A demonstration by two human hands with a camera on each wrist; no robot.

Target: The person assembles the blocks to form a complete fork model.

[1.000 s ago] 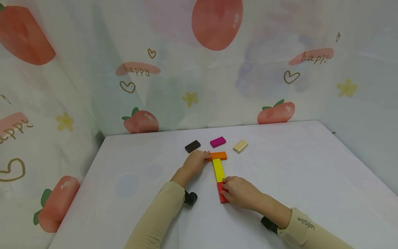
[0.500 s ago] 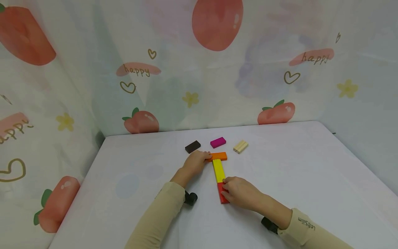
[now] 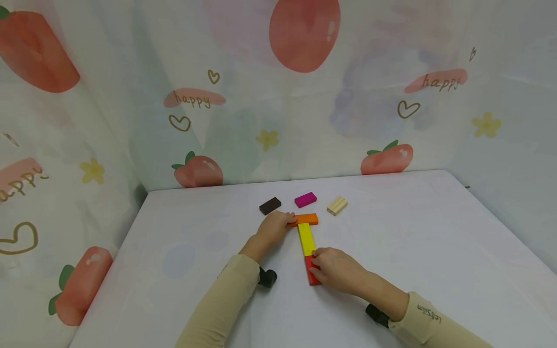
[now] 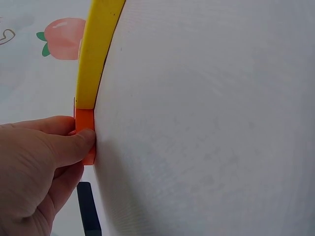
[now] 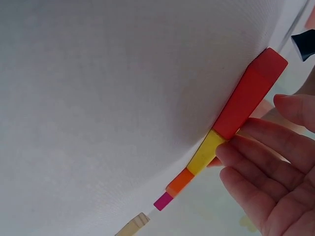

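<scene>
The left hand (image 3: 274, 227) pinches the orange block (image 3: 307, 219) at its nine-o'clock end, long axis nine-to-three; yellow block (image 3: 306, 239), then red block (image 5: 241, 103), run toward six; right hand (image 3: 337, 270) (fingers loose, thumb apart) touches near their seam from four.

The orange block (image 3: 307, 219) looks smooth and painted, the pale block (image 3: 337, 206) bare grained wood, the white tabletop (image 3: 391, 241) matt.

from head view, can't see left end of orange block (image 3: 306, 219) behind left hand (image 3: 274, 226), or right side of red block (image 3: 311, 278) behind right hand (image 3: 337, 268), missing near end of yellow block (image 4: 96, 54) in left wrist view
</scene>
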